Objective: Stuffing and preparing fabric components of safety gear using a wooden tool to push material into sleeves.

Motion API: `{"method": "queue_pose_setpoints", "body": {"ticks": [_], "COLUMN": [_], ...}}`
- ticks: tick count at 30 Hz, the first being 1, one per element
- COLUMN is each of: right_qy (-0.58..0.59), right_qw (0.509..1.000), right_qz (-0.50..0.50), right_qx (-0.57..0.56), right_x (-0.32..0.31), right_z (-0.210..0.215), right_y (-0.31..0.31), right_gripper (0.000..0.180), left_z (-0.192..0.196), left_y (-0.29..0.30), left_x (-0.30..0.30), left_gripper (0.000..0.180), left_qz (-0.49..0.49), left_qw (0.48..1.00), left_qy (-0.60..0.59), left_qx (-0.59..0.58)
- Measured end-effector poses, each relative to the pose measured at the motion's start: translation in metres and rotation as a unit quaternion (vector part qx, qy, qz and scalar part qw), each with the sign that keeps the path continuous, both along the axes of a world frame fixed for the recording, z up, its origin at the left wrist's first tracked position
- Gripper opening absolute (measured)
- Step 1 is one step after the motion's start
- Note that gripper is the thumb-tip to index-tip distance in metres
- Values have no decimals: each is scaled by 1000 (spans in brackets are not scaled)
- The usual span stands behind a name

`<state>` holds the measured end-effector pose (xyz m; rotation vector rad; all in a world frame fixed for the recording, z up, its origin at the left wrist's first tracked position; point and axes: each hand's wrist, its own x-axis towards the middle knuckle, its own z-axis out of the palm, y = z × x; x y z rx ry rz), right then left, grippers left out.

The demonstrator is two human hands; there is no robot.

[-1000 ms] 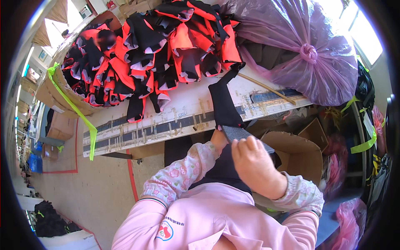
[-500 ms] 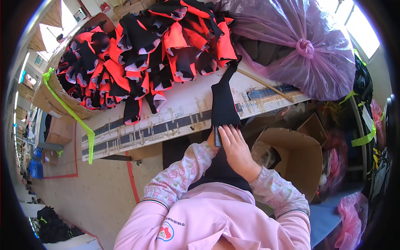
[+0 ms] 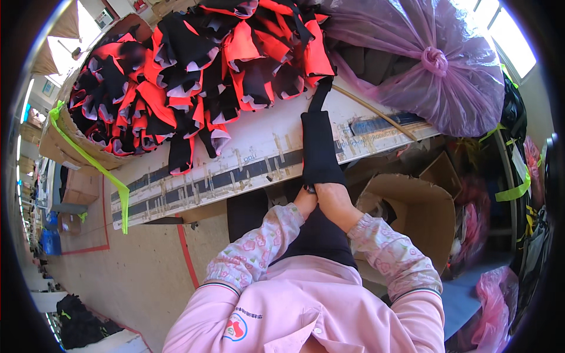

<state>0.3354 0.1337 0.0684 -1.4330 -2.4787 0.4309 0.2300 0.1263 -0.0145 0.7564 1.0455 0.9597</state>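
A black tube-like fabric piece (image 3: 321,147) hangs over the near edge of the table, a thread of red showing along its left side. Its narrow upper end runs up to the heap of black and orange-red fabric pieces (image 3: 235,70). My right hand (image 3: 334,197) is up inside the piece's lower opening, so its fingers are hidden. Close against it on the left, my left hand (image 3: 304,203) is at the same lower edge, its fingers also covered by the fabric. A small dark band-like thing (image 3: 309,189) shows at the left hand; its kind is unclear.
The white, tape-marked table (image 3: 259,154) carries the heap, a wooden stick (image 3: 376,112) and a large tied purple plastic bag (image 3: 434,62). An open cardboard box (image 3: 421,206) stands below on the right. A yellow-green strip (image 3: 94,162) hangs at the left end.
My right hand has gone from lying flat on the fabric's lower end to being inside it. The piece now spreads wider, and the left hand's fingers are covered. The view has shifted slightly.
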Motion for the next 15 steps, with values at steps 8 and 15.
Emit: {"method": "queue_pose_setpoints", "body": {"ticks": [8, 15], "right_qy": [-77, -41], "right_qw": [991, 573], "right_qz": [93, 770], "right_qx": [54, -277], "right_x": [7, -29], "right_z": [-46, -48], "right_y": [30, 101], "right_gripper": [27, 19], "left_z": [-2, -12], "left_y": [1, 14], "left_x": [-1, -3], "left_gripper": [20, 28], "left_qz": [-23, -15], "left_qw": [1000, 998], "left_qy": [16, 34], "left_qx": [6, 60]}}
